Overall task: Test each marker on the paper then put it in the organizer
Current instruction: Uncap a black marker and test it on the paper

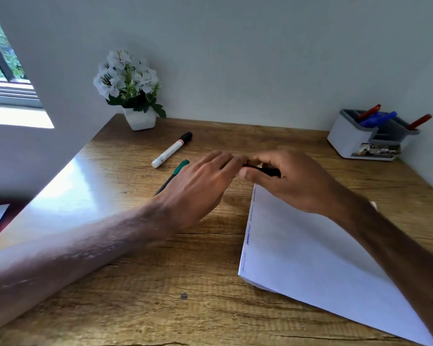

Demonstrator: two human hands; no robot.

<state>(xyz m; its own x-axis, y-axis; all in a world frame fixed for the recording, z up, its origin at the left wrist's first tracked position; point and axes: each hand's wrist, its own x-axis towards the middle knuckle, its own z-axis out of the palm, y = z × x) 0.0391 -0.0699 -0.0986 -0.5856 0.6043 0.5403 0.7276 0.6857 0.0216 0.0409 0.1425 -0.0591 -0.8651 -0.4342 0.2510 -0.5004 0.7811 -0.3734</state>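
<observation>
Both forearms reach over the wooden surface (160,308). The right hand (293,181) grips a black marker (268,171) above the paper (323,258). The left hand (200,181) meets its tip, though whether it pinches is unclear. Scribbles (248,236) mark the paper. Red and blue markers (376,118) already stand in the organizer (348,141). A white marker (171,151) and a green-capped pen (179,168) apparently remain.

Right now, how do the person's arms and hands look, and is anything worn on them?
The left forearm and right forearm are bare, with no sleeves in view. The left hand and right hand wear no gloves. I see no watch, bracelet or ring, though blur could hide a thin one.
</observation>
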